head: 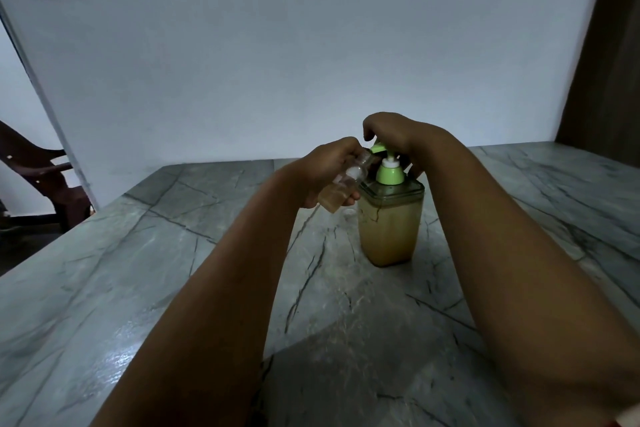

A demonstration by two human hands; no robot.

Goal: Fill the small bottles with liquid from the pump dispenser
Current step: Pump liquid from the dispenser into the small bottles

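Note:
A square clear pump dispenser (389,225) with a green pump top and tan liquid stands on the grey marble table (138,270). My left hand (329,170) grips a small clear bottle (346,184), tilted, its mouth up against the green spout. Tan liquid fills the bottle's lower part. My right hand (394,135) rests on top of the green pump head (379,148), fingers curled over it. A small clear cap (349,213) lies on the table just left of the dispenser.
A white wall stands behind the table's far edge. A dark wooden chair (41,170) is at the far left beyond the table. A brown door or curtain (609,62) runs down the right side.

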